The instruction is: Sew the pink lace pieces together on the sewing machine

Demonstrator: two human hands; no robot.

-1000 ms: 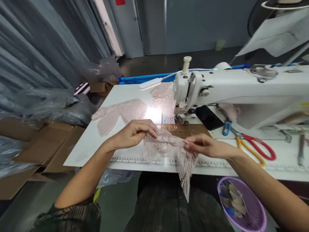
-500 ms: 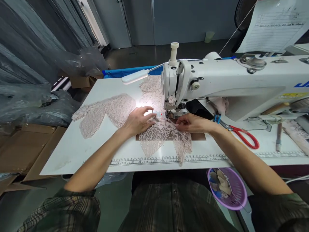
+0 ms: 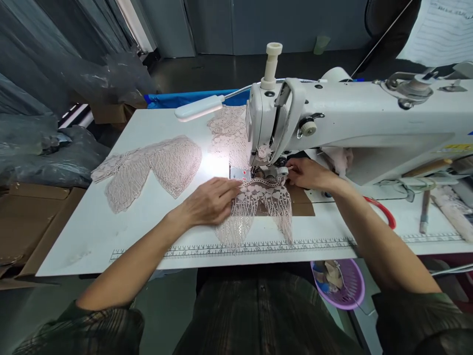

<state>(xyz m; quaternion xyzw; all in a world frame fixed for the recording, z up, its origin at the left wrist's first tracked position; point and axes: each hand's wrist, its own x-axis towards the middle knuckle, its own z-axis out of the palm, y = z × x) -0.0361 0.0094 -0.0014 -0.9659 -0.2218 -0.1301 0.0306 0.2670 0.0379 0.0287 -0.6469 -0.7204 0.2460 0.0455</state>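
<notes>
Lace (image 3: 244, 203) lay on the table (image 3: 148, 236), just beside the sewing machine (image 3: 343, 111). Left hand (image 3: 212, 201) touched its left edge, couldn't tell if pinching; right hand (image 3: 308, 173) pinched its right end.

My desk (image 3: 84, 231), a ruler scale (image 3: 207, 251) along its near edge, carries a sewing machine (image 3: 351, 113), a lace piece (image 3: 177, 162) to my left, fringed lace (image 3: 246, 212) before me and a red handle (image 3: 388, 214) rightward.

The worktop (image 3: 83, 229) leaves passage at near left; at right the sewing machine (image 3: 347, 116) blocks, room beneath seems tight.
</notes>
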